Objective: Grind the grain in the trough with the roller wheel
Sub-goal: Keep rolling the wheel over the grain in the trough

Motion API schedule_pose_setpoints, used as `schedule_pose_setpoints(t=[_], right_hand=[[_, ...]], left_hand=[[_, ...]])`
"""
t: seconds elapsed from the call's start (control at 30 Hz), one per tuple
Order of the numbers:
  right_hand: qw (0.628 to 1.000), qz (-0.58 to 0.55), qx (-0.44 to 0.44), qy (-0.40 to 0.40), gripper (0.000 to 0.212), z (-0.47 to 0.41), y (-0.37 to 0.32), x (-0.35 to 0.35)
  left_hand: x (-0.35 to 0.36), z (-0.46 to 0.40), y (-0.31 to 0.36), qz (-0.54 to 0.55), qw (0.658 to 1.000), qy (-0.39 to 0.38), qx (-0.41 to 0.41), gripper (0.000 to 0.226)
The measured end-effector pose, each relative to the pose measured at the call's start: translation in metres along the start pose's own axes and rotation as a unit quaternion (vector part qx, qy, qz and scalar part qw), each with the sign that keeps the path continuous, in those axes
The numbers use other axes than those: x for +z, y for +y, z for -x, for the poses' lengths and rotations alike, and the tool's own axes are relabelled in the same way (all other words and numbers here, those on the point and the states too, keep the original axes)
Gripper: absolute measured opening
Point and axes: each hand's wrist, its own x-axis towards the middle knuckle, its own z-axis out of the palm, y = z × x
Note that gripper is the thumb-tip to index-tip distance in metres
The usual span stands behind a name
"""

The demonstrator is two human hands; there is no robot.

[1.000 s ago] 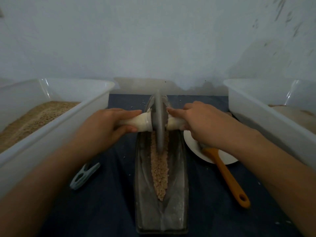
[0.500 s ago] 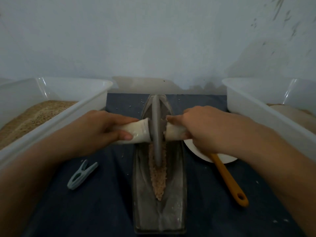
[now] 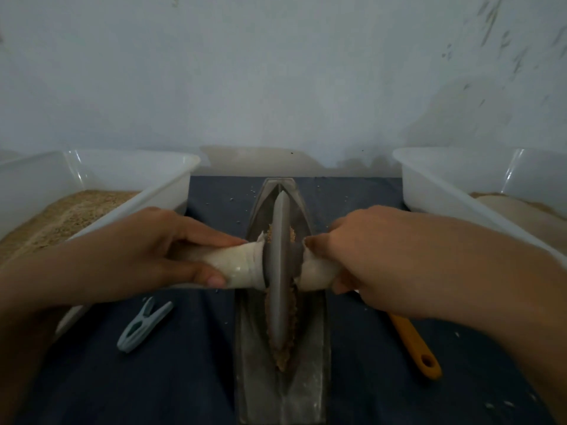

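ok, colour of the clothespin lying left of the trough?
Pale blue-grey clothespin, on the dark blue cloth; head view shows it.

Roller wheel (image 3: 278, 265) standing on edge in the trough (image 3: 310, 348), its rim down in the line of grain (image 3: 280, 348). Left hand (image 3: 144, 256) grips the pale handle left of the wheel; right hand (image 3: 377, 259) grips the handle on the other side. Left of the trough: clothes peg (image 3: 144, 325) and grain-filled tub (image 3: 159, 179). Right of the trough: orange handle (image 3: 415, 345) and second tub (image 3: 429, 182).
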Motion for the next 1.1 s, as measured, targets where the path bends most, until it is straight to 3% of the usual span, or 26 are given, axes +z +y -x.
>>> schedule_pose_setpoints(t=[0.17,0.3,0.43,0.57,0.73,0.87,0.93,1.1], right_hand=[[0.998,-0.014,0.027,0.046,0.034,-0.009,0.003,0.010],[0.991,-0.044,0.095,0.089,0.063,-0.033,0.021,0.024],[0.983,-0.072,0.127,0.115,0.065,-0.043,0.026,0.035],[0.992,-0.026,0.080,0.090,0.051,-0.033,0.018,0.022],[0.999,0.031,0.020,0.025,0.029,-0.005,0.001,-0.002],[0.999,0.025,0.023,0.027,0.033,-0.001,-0.003,-0.008],[0.998,0.015,0.049,0.029,0.037,-0.009,0.000,-0.002],[0.989,-0.060,0.120,0.061,0.067,-0.033,0.021,0.015]], left_hand=[[0.005,-0.005,0.002,-0.027,0.999,0.018,-0.032,0.043],[0.030,-0.020,-0.008,-0.123,0.981,0.140,-0.061,0.045],[0.041,-0.026,-0.013,-0.158,0.967,0.190,-0.055,0.047],[0.027,-0.021,-0.012,-0.088,0.985,0.140,-0.055,0.048],[0.001,-0.003,0.001,0.025,0.999,-0.005,-0.025,0.047],[-0.003,0.001,0.003,0.050,0.998,-0.021,-0.028,0.045],[0.005,-0.006,0.000,0.002,0.999,0.001,-0.040,0.045],[0.034,-0.023,-0.015,-0.120,0.977,0.168,-0.057,0.046]])
